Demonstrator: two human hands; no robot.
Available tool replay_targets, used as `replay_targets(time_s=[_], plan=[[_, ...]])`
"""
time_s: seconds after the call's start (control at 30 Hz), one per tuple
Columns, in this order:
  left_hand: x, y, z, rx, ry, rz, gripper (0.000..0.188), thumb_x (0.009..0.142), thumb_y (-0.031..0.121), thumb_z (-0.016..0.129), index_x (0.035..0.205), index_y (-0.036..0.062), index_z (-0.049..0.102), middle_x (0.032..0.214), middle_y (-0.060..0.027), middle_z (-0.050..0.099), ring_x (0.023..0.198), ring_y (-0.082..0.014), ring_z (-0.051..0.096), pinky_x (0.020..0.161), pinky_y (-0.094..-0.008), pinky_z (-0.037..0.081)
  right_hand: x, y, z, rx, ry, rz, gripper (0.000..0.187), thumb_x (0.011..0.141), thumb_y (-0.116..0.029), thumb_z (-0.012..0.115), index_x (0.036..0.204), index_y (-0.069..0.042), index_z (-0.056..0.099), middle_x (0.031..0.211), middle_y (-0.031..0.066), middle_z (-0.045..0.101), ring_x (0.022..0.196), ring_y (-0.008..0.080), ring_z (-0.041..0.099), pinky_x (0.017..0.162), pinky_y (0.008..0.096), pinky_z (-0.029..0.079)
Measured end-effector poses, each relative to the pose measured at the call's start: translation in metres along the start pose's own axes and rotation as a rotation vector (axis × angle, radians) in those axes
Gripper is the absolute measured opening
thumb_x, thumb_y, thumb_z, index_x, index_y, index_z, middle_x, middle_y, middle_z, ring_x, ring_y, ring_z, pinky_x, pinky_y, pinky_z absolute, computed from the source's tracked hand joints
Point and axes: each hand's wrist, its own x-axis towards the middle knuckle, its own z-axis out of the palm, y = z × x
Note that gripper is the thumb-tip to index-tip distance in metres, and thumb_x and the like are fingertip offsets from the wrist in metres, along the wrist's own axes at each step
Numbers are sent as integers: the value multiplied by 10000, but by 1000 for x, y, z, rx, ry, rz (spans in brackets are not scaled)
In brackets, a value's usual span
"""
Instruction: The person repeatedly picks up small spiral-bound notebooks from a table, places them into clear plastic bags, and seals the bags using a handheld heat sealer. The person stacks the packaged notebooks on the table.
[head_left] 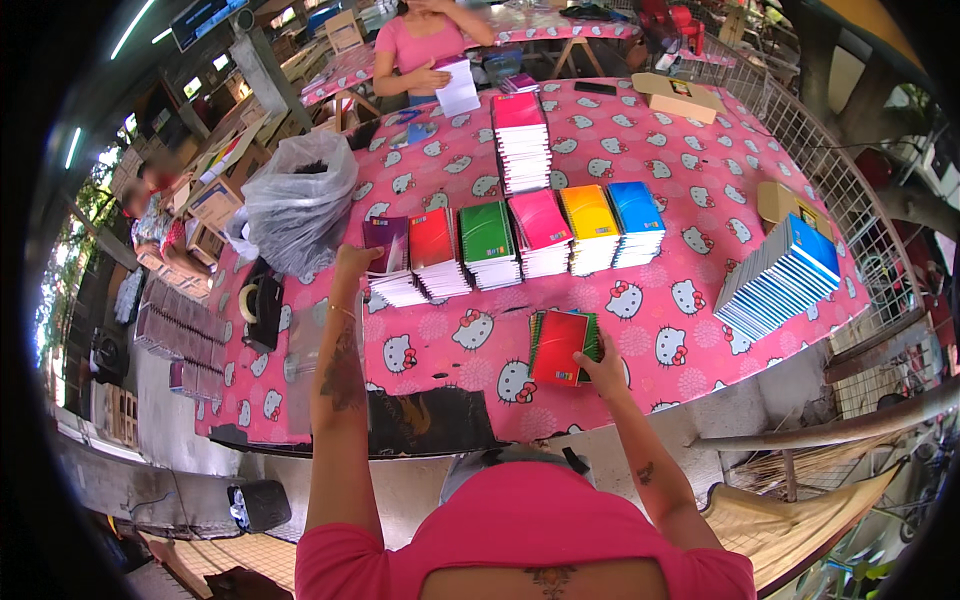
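1. At the row's left end, the left hand (358,261) reaches the left side of the stack of purple notebooks (386,238); whether it has pinched one cannot be told. Lifting only the top notebook, its spiral kept clear of the one below, would probably serve best.
2. Rightward stand stacks of red notebooks (432,237), green notebooks (486,230), pink notebooks (540,220), yellow notebooks (590,212) and blue notebooks (636,207), close together, so a straight lift looks safer than a sideways drag (neighbours could topple).
3. Nearer the person, the right hand (604,370) is closed on the right edge of a red-topped bundle (556,347), thumb over the cover, green showing beneath. Squaring its edges would likely keep it tidy.
4. Among containers, the leftmost is a black bin (268,508) with crumpled pale material; next, a translucent plastic bag (300,210) bulges with something dark, too unclear to name.
5. Farther right lie a far cardboard box (678,100) and a second cardboard box (778,203) behind the tall blue stack (785,268), contents unclear.
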Motion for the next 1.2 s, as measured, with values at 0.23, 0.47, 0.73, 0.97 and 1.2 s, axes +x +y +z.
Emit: replay_targets(time_s=[0.23,0.47,0.73,0.97,1.2], plan=[[-152,206,6,-62,-592,1015,298,706,22,714,987,99,651,870,-77,699,790,-262,692,691,-333,546,16,-20,-6,187,-78,169,703,968,-495,584,1448,-5,432,1320,134,591,1169,210,573,1001,343,442],[-232,171,171,276,-245,1594,315,774,162,715,1069,60,672,1187,-171,612,1247,-343,505,1090,-582,308,14,-42,-18,355,-163,396,688,973,-538,531,1432,-30,468,1304,129,600,1159,227,574,990,355,433],[-265,46,188,-446,-553,72,570,886,215,634,1389,9,462,1144,-209,616,1027,-321,610,915,-443,479,8,-96,21,431,-361,425,425,834,-160,761,1162,-55,512,1106,108,608,967,210,650,783,390,584],[-272,1,46,-794,-670,167,704,851,74,613,1510,98,365,1436,-180,484,1255,-275,524,1065,-428,404,-7,-117,78,619,-558,483,516,800,-70,715,1260,-67,479,1069,116,642,911,222,683,725,383,618],[-246,-89,-100,-13,-175,1252,724,747,157,796,1371,116,433,1441,-176,474,1366,-371,427,1190,-555,182,-53,-173,234,641,-962,542,594,905,-229,674,1404,-46,408,1210,136,614,1049,251,653,850,405,575]])
